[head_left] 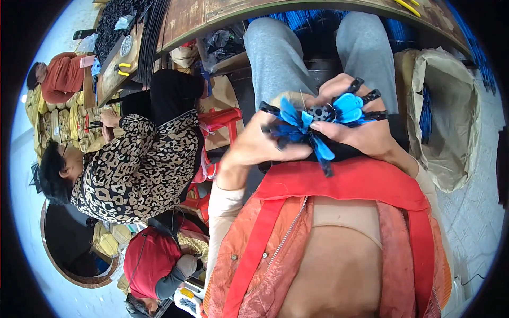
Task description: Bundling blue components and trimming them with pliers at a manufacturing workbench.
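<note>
Red apron (344,183); left fingers (291,153), right fingers (336,89) hold blue-black cluster (307,119).

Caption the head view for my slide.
Left hand and right hand hold blue-and-black pieces and a dark notched disc.

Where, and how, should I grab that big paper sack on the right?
I'd probably take the paper sack by its right rim, coming from the right: its mouth gapes open, the blue strips inside sit toward the left, and the right hand, holding the blue and black bundle, is on the other side.
</note>
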`<state>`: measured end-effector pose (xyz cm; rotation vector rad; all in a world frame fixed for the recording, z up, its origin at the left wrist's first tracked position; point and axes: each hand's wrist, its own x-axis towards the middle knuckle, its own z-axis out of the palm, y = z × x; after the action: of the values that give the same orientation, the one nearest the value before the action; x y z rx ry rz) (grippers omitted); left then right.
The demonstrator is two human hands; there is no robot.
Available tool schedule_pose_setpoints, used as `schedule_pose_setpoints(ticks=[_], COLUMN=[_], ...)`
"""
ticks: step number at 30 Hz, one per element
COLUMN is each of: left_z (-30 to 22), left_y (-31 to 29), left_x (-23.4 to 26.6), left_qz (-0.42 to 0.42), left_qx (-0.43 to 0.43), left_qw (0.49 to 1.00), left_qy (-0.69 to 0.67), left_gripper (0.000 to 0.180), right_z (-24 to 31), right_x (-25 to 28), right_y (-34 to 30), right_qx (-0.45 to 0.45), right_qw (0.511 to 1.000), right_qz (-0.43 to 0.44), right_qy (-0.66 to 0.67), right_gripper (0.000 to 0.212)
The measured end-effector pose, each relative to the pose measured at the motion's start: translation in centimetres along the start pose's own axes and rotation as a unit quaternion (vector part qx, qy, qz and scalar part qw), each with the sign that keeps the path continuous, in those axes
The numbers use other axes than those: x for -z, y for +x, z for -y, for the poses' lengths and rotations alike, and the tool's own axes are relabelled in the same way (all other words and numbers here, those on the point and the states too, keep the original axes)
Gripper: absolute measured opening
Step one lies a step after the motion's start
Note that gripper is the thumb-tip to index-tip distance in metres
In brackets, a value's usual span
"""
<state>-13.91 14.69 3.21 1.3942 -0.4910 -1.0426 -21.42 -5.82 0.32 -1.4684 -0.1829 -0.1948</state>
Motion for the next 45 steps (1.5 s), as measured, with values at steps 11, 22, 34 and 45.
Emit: schedule_pose_setpoints(ticks=[11, 22, 34, 45], left_z=[-0.6, 2.9, 4.1, 4.1], left_y=[5.8, 4.1, 4.3, 4.1], left_x=[5.3, 2.2, 2.4, 3.9], left_qz=[0.129, -0.032, 0.019, 0.022], left_qx=[0.07, -0.038, -0.083, 0.055], left_qw=[0.988, 0.991, 0.996, 0.998], left_qy=[0.044, 0.124, -0.006, -0.033], left_gripper=[0.034, 0.016, 0.019, 0.042], right_z=[-2.7, -6.1, -4.1, -6.0], right_x=[2.2, 4.5, 3.8, 2.6], right_y=[1.4, 2.9, 3.5, 2.6], right_qx=[0.032, 0.069, 0.09, -0.015], right_qw=[0.996, 0.981, 0.966, 0.966], right_qz=[0.056, 0.164, 0.228, 0.183], right_qy=[0.066, 0.077, 0.078, 0.181], right_gripper=[0.029, 0.03, 0.027, 0.069])
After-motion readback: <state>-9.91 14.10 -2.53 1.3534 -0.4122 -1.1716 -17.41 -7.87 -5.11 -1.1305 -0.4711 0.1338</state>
